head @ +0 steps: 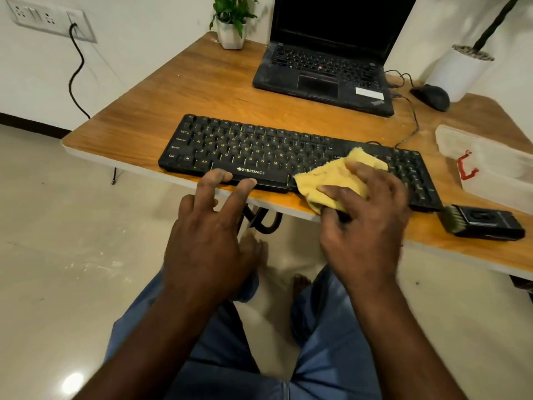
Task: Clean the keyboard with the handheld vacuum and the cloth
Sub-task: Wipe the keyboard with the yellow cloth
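Right hand gripping cloth, wiping keyboard right of centre, near table front edge. Left hand, fingers straight, steadying front rim. Best: stroking lightly along rows.

wood desk, white wall, tile floor

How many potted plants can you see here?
2. A small plant at the desk's back edge, left of the laptop; a bigger white pot right of the laptop, behind the mouse. More may lie outside the frame.
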The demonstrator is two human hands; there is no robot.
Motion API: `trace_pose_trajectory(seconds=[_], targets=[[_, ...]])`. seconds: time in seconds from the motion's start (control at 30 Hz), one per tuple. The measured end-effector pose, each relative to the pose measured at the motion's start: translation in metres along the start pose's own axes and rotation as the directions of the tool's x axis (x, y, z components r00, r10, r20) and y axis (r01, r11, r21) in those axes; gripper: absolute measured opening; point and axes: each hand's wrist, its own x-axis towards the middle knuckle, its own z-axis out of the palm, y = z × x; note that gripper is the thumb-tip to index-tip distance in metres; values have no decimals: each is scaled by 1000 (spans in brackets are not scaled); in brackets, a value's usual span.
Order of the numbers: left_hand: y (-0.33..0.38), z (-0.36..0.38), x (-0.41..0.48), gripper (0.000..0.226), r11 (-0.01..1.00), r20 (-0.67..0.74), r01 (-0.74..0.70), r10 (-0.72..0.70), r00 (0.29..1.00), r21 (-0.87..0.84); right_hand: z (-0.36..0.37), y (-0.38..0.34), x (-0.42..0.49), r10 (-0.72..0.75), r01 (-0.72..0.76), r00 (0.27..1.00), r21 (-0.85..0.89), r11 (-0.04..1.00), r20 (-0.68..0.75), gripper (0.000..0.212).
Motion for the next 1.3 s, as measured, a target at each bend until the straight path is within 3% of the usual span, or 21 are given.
trace_pose_trajectory(seconds=[0.17,0.43,0.53,0.67,0.77,0.93,1.13,1.3], targets=[[-2,-1,-1,82,999,0,3,-3,1000,42,10,-6,1,-57,55,997,23,998,50,33],[-3,2,1,79,998,-28,-26,28,999,58,-39,80,-9,63,-71,992,-71,995,-114,33],[-1,5,1,77,998,-58,-15,18,998,57,-45,88,-9,144,-153,979,-52,987,-144,34],[17,5,1,66,991,-141,48,-30,990,126,-38,72,-8,119,-123,986,-29,992,-115,36],[41,11,5,68,995,-100,24,-15,995,93,-29,55,-8,77,-78,996,-27,997,-34,35],[70,32,12,64,986,-11,-135,136,991,100,-34,61,-2,76,-76,997,-41,996,6,34],[63,33,15,82,991,-13,-94,96,995,96,-55,95,4,209,-214,974,-56,975,-85,31],[59,38,13,80,983,-41,-125,131,990,132,-40,73,4,119,-122,991,-40,992,-57,31]])
